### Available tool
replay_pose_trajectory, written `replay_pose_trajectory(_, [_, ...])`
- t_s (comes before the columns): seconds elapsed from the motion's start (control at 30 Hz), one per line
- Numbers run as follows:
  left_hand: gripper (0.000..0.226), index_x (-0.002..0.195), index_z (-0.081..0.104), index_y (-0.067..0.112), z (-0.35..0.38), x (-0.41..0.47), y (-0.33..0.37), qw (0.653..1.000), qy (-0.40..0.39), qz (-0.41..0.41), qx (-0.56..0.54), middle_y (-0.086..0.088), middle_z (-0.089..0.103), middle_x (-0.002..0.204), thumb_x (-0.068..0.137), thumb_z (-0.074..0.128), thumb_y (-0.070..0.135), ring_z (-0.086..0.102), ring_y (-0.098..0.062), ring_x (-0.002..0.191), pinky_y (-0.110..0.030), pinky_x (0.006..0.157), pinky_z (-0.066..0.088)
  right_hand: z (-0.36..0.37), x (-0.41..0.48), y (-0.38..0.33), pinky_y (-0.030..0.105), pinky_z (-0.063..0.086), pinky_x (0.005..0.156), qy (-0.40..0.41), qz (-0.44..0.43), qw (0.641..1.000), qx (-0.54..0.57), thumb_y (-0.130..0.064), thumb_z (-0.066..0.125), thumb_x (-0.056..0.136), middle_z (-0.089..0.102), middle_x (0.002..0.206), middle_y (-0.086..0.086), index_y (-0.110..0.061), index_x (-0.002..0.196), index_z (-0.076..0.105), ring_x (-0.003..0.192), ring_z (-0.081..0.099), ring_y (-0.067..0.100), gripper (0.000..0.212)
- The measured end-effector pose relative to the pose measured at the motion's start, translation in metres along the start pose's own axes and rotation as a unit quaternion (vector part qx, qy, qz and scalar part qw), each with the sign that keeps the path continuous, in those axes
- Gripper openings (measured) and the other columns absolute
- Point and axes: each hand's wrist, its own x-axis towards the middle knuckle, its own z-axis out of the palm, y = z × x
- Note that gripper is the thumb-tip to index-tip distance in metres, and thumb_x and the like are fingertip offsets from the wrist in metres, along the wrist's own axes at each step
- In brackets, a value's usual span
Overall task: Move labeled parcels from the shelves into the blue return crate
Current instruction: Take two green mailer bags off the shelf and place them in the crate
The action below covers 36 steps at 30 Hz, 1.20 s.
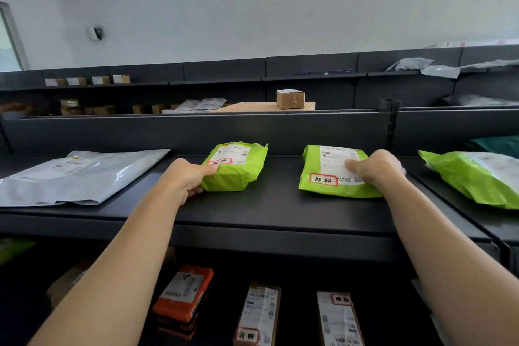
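Here both parcels should be gripped firmly at their near edges and lifted together off the shelf (280, 205), so that neither slippery bag slides; the left hand (188, 177) is closed on the left green parcel (238, 168) at its seven o'clock corner, thumb on the label; the right hand (376, 167) is clamped on the right green parcel (325, 174) at its three o'clock edge; the blue crate is not seen.

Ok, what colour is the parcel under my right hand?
Bright green parcel, white label with a red-bordered sticker; head view shows it under the right hand.
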Motion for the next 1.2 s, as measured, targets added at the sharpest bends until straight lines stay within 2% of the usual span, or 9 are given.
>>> replay_pose_trajectory(0.13, [0.051,0.114,0.056,0.0,-0.001,0.006,0.001,0.998,-0.034,-0.037,-0.043,-0.016,0.062,0.096,0.077,0.074,0.03,0.054,-0.015,0.053,-0.016,0.036,0.036,0.001,0.002,0.001,0.044,0.04,0.101,-0.005,0.004,1.0,-0.006,-0.039,0.064,0.084,0.055,0.127,0.017,-0.003,0.117,0.056,0.125,0.043,0.039,0.049])
replay_pose_trajectory(0.23, [0.04,0.106,0.059,0.004,-0.001,0.008,0.002,0.994,-0.06,-0.061,-0.071,-0.013,0.061,0.09,0.076,0.074,0.026,0.052,-0.015,0.054,-0.011,0.031,0.032,0.002,0.002,0.001,0.046,0.042,0.101,-0.009,-0.004,1.0,0.004,-0.034,0.065,0.084,0.055,0.126,0.018,0.0,0.118,0.055,0.12,0.048,0.038,0.048])
replay_pose_trajectory(0.4, [0.016,0.087,0.057,0.011,0.003,0.002,0.007,0.982,-0.099,-0.08,-0.136,-0.006,0.056,0.08,0.077,0.069,0.015,0.053,-0.015,0.065,-0.021,0.055,0.043,0.003,-0.003,-0.001,0.034,0.041,0.073,-0.016,-0.029,0.995,0.093,-0.016,0.058,0.091,0.051,0.099,0.014,0.001,0.099,0.055,0.088,0.051,0.028,0.019])
replay_pose_trajectory(0.53, [0.008,0.085,0.052,0.008,0.007,-0.01,0.012,0.971,-0.138,-0.088,-0.174,-0.012,0.056,0.085,0.084,0.058,0.005,0.058,-0.022,0.071,-0.027,0.051,0.054,0.003,-0.009,-0.003,0.032,0.039,0.068,-0.036,-0.036,0.987,0.153,-0.013,0.054,0.093,0.051,0.097,0.012,-0.003,0.098,0.052,0.084,0.05,0.025,0.011])
replay_pose_trajectory(0.67, [0.008,0.081,0.051,0.005,0.013,-0.021,0.016,0.961,-0.17,-0.094,-0.198,-0.014,0.057,0.082,0.088,0.051,0.002,0.057,-0.024,0.07,-0.035,0.066,0.051,0.004,-0.01,-0.002,0.028,0.038,0.052,-0.051,-0.036,0.984,0.165,-0.013,0.053,0.093,0.055,0.095,0.011,0.002,0.106,0.057,0.079,0.051,0.023,0.02])
replay_pose_trajectory(0.9, [0.004,0.088,0.054,0.006,0.027,-0.03,0.025,0.951,-0.211,-0.08,-0.213,-0.008,0.056,0.086,0.088,0.057,0.009,0.056,-0.02,0.076,-0.024,0.059,0.041,0.003,-0.013,-0.002,0.04,0.051,0.083,-0.062,-0.022,0.979,0.191,-0.01,0.054,0.091,0.062,0.117,0.019,0.001,0.111,0.055,0.103,0.062,0.033,0.023])
replay_pose_trajectory(0.97, [0.005,0.087,0.054,0.008,0.03,-0.035,0.028,0.951,-0.215,-0.081,-0.208,-0.005,0.056,0.082,0.086,0.057,0.013,0.055,-0.019,0.075,-0.023,0.059,0.038,0.002,-0.014,-0.002,0.038,0.051,0.081,-0.062,-0.023,0.976,0.207,-0.008,0.054,0.091,0.062,0.117,0.019,0.001,0.11,0.055,0.106,0.062,0.034,0.021])
replay_pose_trajectory(1.1, [0.013,0.096,0.049,0.003,0.028,-0.039,0.032,0.93,-0.207,-0.099,-0.288,-0.013,0.051,0.092,0.084,0.053,0.003,0.056,-0.028,0.085,-0.043,0.077,0.049,-0.002,-0.018,0.0,0.041,0.052,0.085,-0.069,-0.018,0.97,0.232,-0.008,0.054,0.091,0.063,0.116,0.019,0.001,0.11,0.057,0.104,0.063,0.034,0.021])
replay_pose_trajectory(1.2, [0.039,0.12,0.042,0.003,0.023,-0.041,0.03,0.904,-0.205,-0.101,-0.363,-0.019,0.046,0.109,0.083,0.049,-0.006,0.055,-0.038,0.095,-0.056,0.07,0.05,-0.006,-0.019,0.001,0.045,0.051,0.091,-0.073,-0.008,0.965,0.25,-0.009,0.053,0.092,0.063,0.117,0.019,0.0,0.111,0.056,0.106,0.063,0.034,0.021])
